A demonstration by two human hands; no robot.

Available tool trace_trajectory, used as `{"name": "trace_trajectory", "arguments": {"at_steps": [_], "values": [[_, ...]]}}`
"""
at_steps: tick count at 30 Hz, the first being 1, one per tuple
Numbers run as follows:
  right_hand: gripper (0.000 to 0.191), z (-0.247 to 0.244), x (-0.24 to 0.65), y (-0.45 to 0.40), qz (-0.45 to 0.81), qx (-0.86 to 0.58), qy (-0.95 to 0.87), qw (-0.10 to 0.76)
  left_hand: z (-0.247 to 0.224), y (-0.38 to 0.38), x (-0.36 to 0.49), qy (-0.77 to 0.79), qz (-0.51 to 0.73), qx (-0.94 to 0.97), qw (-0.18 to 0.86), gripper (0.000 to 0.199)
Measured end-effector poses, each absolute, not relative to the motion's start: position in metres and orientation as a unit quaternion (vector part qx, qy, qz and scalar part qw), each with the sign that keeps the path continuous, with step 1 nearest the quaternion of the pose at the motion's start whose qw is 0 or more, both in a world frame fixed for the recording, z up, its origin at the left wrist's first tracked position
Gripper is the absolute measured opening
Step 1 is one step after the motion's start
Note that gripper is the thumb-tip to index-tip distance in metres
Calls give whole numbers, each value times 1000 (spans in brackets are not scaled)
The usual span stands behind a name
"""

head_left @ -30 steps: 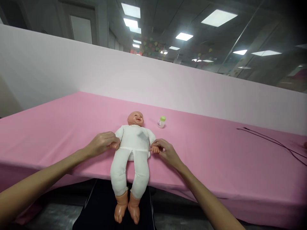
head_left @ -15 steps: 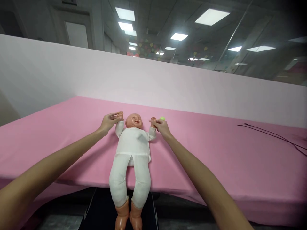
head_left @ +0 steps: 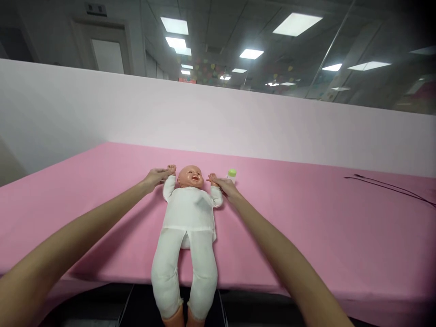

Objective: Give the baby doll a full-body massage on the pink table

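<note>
A baby doll in a white top and trousers lies on its back, head away from me. Its legs reach over the near edge of the pink-covered table, toward my lap. My left hand is closed on the doll's raised arm at the left, close to its small hand. On the other side my right hand grips the doll's other arm near the wrist, thumb reaching across toward the head. Both doll arms are bent up beside the head. Just behind my right hand stands a small bottle with a green cap, its lower part hidden.
The pink cloth covers the table. Thin dark cords lie at the right. A pale low wall rises along the back, with glass and ceiling lights above.
The camera view has tilted a little, so the doll and table sit lower. The doll's right-side arm has moved inward toward its head with my right hand, and more of the bottle shows.
</note>
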State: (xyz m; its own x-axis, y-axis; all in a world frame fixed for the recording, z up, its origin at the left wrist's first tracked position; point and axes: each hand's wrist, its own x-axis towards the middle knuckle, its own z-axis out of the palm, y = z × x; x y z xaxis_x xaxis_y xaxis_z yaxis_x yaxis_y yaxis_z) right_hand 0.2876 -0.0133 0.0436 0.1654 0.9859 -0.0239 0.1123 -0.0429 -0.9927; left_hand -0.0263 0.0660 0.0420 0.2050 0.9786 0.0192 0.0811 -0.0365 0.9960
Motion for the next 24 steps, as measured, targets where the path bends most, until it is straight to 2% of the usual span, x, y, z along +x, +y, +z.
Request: {"name": "trace_trajectory", "arguments": {"at_steps": [2,4,7,9,12,15,18,21,24], "values": [[27,51,296,-36,454,-519,-543,479,50,45,-46,382,420,640,517,45],[30,52,306,-64,471,-473,-618,415,52,19,-67,339,369,709,496,38],[29,42,317,-100,475,-439,-703,295,38,-22,-88,278,267,797,466,28],[30,32,320,-116,470,-424,-726,268,22,-42,-95,241,247,820,456,23],[29,28,319,-125,459,-410,-739,276,7,-57,-96,238,284,810,455,21],[30,45,313,-115,442,-417,-745,273,15,-54,-89,273,308,789,457,24],[31,65,303,-85,417,-474,-683,368,37,-30,-72,333,378,724,471,34],[32,71,290,-44,406,-559,-547,472,54,10,-47,379,451,641,491,47],[22,59,282,-10,412,-617,-455,493,53,53,-23,468,443,558,523,42]]}}
